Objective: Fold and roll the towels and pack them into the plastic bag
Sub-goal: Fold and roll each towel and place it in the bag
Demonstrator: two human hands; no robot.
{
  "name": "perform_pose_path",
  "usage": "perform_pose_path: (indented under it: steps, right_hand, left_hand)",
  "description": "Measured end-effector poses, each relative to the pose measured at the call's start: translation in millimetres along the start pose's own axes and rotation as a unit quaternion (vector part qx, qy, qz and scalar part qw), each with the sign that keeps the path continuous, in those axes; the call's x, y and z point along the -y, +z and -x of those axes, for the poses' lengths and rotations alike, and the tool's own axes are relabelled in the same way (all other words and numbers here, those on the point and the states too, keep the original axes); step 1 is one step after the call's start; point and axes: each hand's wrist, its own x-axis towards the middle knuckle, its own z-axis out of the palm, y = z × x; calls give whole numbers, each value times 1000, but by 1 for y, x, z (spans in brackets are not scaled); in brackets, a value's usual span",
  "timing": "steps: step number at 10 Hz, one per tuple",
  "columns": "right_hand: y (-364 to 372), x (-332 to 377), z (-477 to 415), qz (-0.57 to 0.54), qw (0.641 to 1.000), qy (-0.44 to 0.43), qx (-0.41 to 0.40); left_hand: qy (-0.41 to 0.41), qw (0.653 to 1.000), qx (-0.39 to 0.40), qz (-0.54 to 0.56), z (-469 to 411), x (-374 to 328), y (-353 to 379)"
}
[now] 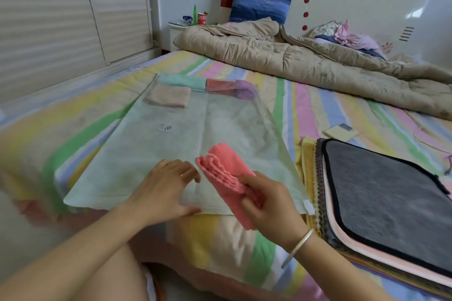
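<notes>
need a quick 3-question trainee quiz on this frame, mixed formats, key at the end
1. True or false: the right hand grips the pink towel.
2. Which colour tops the towel stack to the right of the plastic bag? A grey, B green, C white.
3. Count the packed towels at the bag's far end.
Key: 1 true; 2 A; 3 four (teal, red, purple, beige).
</notes>
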Motion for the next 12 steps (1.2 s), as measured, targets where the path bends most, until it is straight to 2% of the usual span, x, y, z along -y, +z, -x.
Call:
perform_pose_path:
  steps: [1,2,3,4,5,6,7,8,9,10,11,12]
  right_hand:
    - [0,-5,-4,7,1000,12,-15]
    - [-1,-7,-4,0,1000,0,-7]
    - [-7,-5,-1,-19,999,-35,10]
    - [-12,-1,4,-12,996,-81,25]
    - [-7,-5,5,65,989,-127,23]
    - [7,-7,-3,165,978,-99,85]
    - [25,6,-27,153,986,-1,60]
    - [41,27,-71,53,975,192,96]
    - [71,7,-115,-105,911,357,178]
    - [107,-26,-174,69,946,268,172]
    - [110,-48,-203,157,961,218,63]
    - [123,-72,-231,233,960,145,53]
  left_hand:
    - [36,999,3,-12,-6,0,-1]
    - [97,994,-30,-37,-11,-4,-4]
    - [129,986,-96,-34,-17,-8,-13]
    - [64,987,-131,74,-29,3,-34]
    - [3,980,-125,156,-41,17,-56]
    - [-23,972,-118,203,-48,20,-70]
    - [-35,963,-107,244,-51,16,-78]
    - [-25,960,-87,266,-53,10,-85]
    - [-13,956,-47,289,-56,5,-97]
    - [-25,960,45,277,-73,18,-116]
    - [-99,969,37,223,-115,61,-119]
    - [-204,970,-17,128,-159,115,-83]
